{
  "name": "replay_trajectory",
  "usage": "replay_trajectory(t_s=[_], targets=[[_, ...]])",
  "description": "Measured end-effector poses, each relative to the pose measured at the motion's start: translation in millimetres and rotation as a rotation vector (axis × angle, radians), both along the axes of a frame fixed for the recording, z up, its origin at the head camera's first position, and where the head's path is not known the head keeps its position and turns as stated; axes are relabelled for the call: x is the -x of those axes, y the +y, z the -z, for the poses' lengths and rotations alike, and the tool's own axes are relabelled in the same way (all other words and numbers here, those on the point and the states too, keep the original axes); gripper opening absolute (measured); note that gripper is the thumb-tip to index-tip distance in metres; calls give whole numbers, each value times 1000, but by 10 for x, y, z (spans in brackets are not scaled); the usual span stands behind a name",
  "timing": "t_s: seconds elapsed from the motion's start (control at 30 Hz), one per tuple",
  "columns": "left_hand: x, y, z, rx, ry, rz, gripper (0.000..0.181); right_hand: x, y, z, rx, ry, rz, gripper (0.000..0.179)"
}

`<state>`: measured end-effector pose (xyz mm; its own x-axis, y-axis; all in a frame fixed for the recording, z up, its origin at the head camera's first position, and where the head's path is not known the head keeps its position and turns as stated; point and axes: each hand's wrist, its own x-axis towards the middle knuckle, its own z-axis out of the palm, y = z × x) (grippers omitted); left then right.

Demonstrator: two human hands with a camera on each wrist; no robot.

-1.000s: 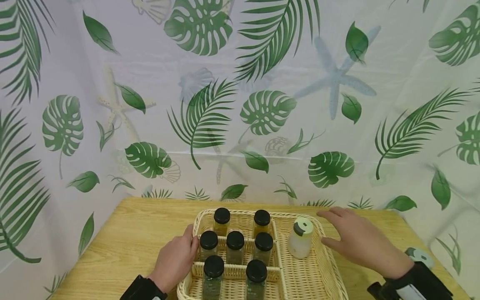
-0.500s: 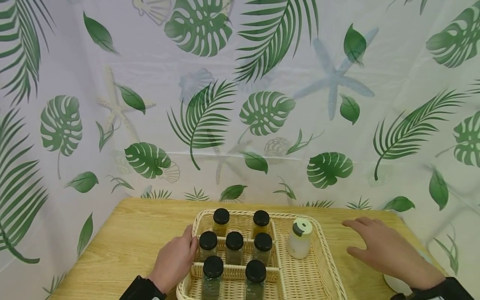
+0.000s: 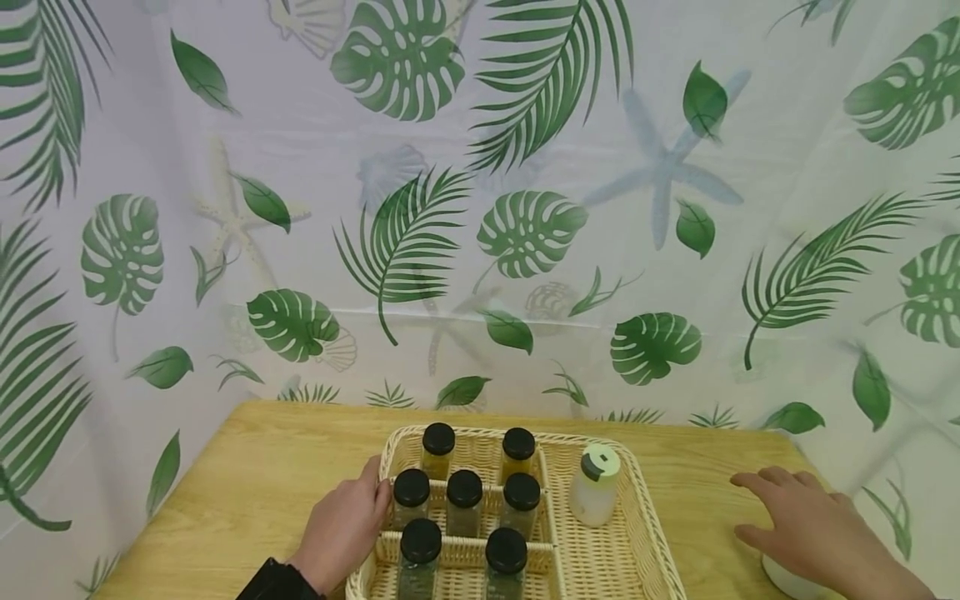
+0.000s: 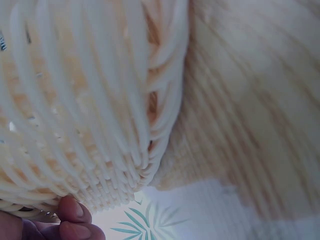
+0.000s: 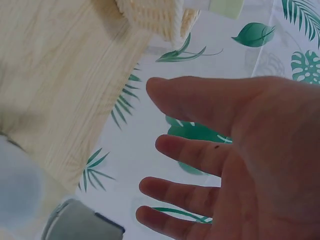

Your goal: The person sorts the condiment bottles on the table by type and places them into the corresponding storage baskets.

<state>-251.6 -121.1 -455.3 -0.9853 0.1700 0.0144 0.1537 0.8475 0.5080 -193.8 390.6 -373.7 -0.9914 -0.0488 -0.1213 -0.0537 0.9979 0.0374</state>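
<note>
My left hand (image 3: 339,532) grips the left rim of a divided wicker basket (image 3: 654,521); in the left wrist view its fingertips (image 4: 74,210) lie against the woven wall. Several glass spice jars (image 3: 464,504) with black lids stand in the basket's left compartments. A white seasoning bottle (image 3: 595,492) with a pale green lid stands in the right compartment. My right hand (image 3: 817,529) is right of the basket, fingers spread and holding nothing. Below it is a second white bottle (image 3: 787,577), partly hidden by the hand; its grey-green lid (image 5: 82,224) shows in the right wrist view.
The basket stands on a wooden table (image 3: 247,475). Behind the table's far edge hangs a white cloth (image 3: 450,350) printed with green leaves, also covering both sides.
My right hand has moved right, away from the basket's right rim to over the second white bottle. The left hand keeps its grip. The head view has shifted slightly.
</note>
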Motion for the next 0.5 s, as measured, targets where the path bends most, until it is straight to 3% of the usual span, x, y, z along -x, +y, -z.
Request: replay_trajectory(t_s=[0.5], targets=[[20, 22, 3, 21, -7, 1, 52, -83, 369, 232, -3, -160, 159, 89]])
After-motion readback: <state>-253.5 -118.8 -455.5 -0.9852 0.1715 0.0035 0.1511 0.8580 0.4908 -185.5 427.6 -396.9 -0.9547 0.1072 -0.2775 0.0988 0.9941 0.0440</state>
